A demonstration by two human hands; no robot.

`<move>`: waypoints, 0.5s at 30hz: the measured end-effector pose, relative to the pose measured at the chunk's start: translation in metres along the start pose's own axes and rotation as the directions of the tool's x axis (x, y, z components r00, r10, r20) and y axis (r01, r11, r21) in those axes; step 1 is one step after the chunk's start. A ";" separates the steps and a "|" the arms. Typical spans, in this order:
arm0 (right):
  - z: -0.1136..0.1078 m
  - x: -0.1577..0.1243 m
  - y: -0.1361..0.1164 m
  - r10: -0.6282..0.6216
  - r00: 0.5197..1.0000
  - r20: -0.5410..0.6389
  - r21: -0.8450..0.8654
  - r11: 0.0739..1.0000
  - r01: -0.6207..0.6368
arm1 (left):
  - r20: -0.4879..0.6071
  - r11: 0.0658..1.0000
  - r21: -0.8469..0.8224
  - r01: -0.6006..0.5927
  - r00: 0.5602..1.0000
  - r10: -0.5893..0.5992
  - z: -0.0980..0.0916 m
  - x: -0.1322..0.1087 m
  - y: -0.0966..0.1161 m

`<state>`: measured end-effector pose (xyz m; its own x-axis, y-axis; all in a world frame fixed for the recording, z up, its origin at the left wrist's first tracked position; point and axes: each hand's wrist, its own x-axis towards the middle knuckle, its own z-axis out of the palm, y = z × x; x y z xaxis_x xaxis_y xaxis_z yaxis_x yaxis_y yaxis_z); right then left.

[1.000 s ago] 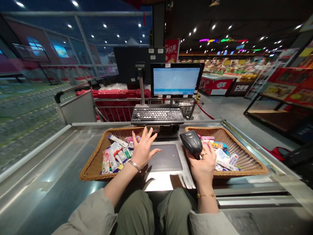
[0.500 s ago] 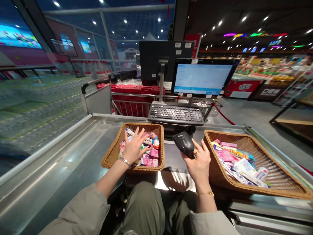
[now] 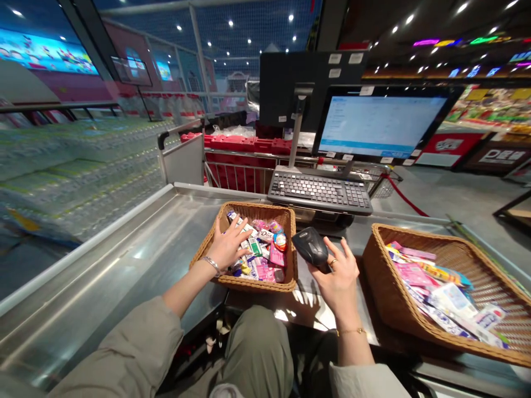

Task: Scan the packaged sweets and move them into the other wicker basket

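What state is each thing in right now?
Left wicker basket: upright, partly filled with jumbled packaged goods
Right wicker basket: upright, partly filled
Barcode scanner: held up, trigger not visible
Monitor: on, screen lit
Second monitor: seen from behind; can't tell if on
Keyboard: uncovered, untouched
Left grip: open, fingers spread above the left wicker basket
Right grip: closed on the barcode scanner, some fingers extended

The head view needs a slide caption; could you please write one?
Left hand over a wicker basket of packets, right hand holding a black scanner.
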<state>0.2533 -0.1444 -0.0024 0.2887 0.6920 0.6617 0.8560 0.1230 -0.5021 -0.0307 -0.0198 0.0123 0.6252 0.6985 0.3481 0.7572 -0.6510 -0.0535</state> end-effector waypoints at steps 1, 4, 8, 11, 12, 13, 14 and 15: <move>0.002 0.000 0.000 -0.008 1.000 -0.001 0.005 1.000 0.008 | 0.011 1.000 0.003 -0.006 1.000 0.006 0.001 -0.001 -0.003; 0.007 -0.001 -0.002 -0.032 0.999 -0.001 0.019 0.999 0.032 | 0.049 1.000 0.011 -0.013 0.999 0.013 0.004 -0.002 -0.010; 0.013 -0.001 -0.004 -0.048 0.999 0.015 0.022 0.999 0.048 | 0.094 1.000 0.020 -0.007 0.996 0.005 0.008 -0.002 -0.020; 0.018 -0.001 -0.004 -0.054 0.998 0.020 0.022 0.998 0.054 | 0.105 0.999 0.032 -0.004 0.994 0.000 0.012 0.000 -0.028; 0.020 -0.001 -0.004 -0.059 0.998 0.022 0.022 0.998 0.058 | 0.107 0.999 0.036 -0.003 0.994 -0.001 0.013 0.001 -0.031; 0.021 -0.002 -0.003 -0.064 0.998 0.023 0.023 0.998 0.064 | 0.110 0.999 0.040 -0.004 0.994 -0.001 0.015 0.001 -0.034; 0.022 -0.002 -0.003 -0.070 0.997 0.024 0.025 0.997 0.069 | 0.115 0.999 0.046 -0.005 0.993 0.000 0.016 0.002 -0.037; 0.024 -0.002 -0.002 -0.076 0.997 0.023 0.028 0.997 0.075 | 0.126 0.999 0.053 -0.009 0.992 0.003 0.017 0.002 -0.039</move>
<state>0.2406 -0.1292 -0.0157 0.2130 0.6972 0.6845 0.8629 0.1944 -0.4665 -0.0558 0.0126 -0.0007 0.6461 0.7285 0.2277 0.7602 -0.6411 -0.1058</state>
